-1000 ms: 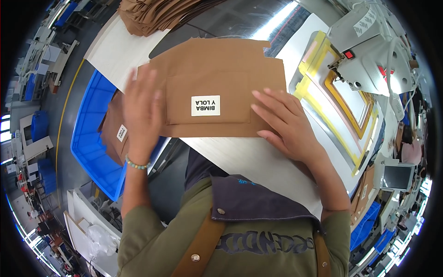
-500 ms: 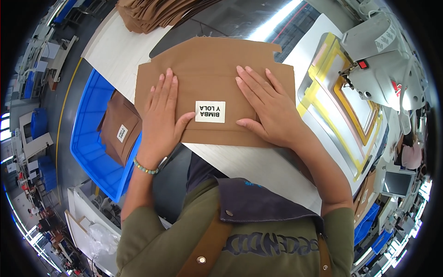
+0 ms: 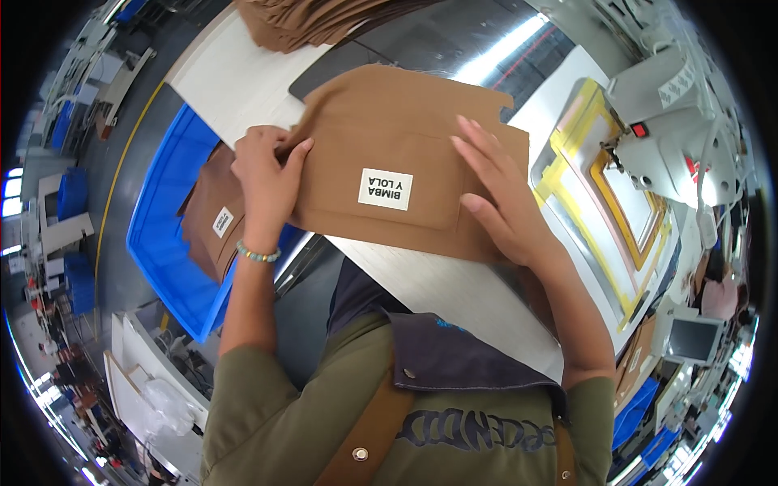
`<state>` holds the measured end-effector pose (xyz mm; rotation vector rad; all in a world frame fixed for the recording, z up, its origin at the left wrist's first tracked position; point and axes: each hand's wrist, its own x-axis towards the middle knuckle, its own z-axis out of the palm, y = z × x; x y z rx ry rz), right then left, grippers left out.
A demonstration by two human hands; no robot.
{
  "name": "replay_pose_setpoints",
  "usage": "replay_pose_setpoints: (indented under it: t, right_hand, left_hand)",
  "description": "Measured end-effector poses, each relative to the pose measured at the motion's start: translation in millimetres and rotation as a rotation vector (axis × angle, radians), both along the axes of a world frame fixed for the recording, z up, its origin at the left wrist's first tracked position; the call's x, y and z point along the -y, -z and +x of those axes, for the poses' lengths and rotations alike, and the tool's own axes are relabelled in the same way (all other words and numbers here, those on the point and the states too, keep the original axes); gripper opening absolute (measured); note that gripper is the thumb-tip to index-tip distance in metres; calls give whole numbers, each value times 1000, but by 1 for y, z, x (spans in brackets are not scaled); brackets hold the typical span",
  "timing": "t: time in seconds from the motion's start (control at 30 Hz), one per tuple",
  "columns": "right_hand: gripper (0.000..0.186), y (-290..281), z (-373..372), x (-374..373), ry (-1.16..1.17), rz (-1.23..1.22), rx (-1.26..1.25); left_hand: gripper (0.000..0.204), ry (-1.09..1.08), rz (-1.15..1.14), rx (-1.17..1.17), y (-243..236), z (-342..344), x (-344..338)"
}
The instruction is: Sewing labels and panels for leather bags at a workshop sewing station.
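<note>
A wide, pale-grey, smooth-topped counter (image 3: pixel 438 283) runs slantwise beneath the work, with a bulky off-white machine head (image 3: pixel 664 121) at its right side. Beyond the left end of the work is a deep blue plastic bin (image 3: pixel 159 206), holding brown sheet pieces (image 3: pixel 207 217), and at the far side lies a thick fanned stack of brown sheets (image 3: pixel 300 24).

The main piece, a broad, flexible brown panel (image 3: pixel 433 158) with a notched far right corner, lies straight ahead of the person, between the two hands. Its long axis runs left to right, the right end sloping slightly toward the body; its left end curls up a little.

That left end is where the left hand (image 3: pixel 271 172) is clamped — thumb on top, the other fingers bent around the edge. This hand is the nearer one to the bin, which sits just to its left. The right hand (image 3: pixel 504 198) is over the panel's right part, fingers straight and apart, gripping nothing; whether its palm touches the surface I cannot tell.

Smallest is a white rectangular label (image 3: pixel 385 189), near the panel's middle — it sits between the hands, a bit closer to the right one.
</note>
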<state>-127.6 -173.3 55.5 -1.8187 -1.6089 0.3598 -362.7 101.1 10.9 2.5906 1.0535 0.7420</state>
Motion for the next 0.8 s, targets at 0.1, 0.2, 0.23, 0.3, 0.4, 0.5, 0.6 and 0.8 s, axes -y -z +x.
replay_pose_setpoints:
  t: [0.1, 0.2, 0.23, 0.3, 0.4, 0.5, 0.6, 0.8]
  right_hand:
    - [61, -14, 0, 23, 24, -19, -6]
    - [57, -5, 0, 55, 75, 15, 126]
    - [57, 2, 1, 63, 54, 21, 128]
    - [54, 12, 6, 73, 197, -19, 15]
    - [51, 7, 1, 67, 260, -3, -119]
    - [49, 10, 5, 65, 174, -39, 76]
    - [48, 12, 3, 65, 156, -25, 165]
    - [48, 12, 2, 62, 152, -10, 169]
  left_hand:
    - [20, -33, -177, 272, -4, 2, 14]
    - [18, -145, -338, 403, -3, -22, -3]
    - [16, -156, -337, 560, 1, -37, -18]
    - [13, -151, -447, 810, -10, -70, -36]
    - [25, -215, -520, 966, -30, -134, -61]
    - [46, -267, -443, 838, -12, -210, -90]
    - [63, -396, -473, 609, 40, -285, -113]
    - [87, -778, -7, -281, 127, -345, -119]
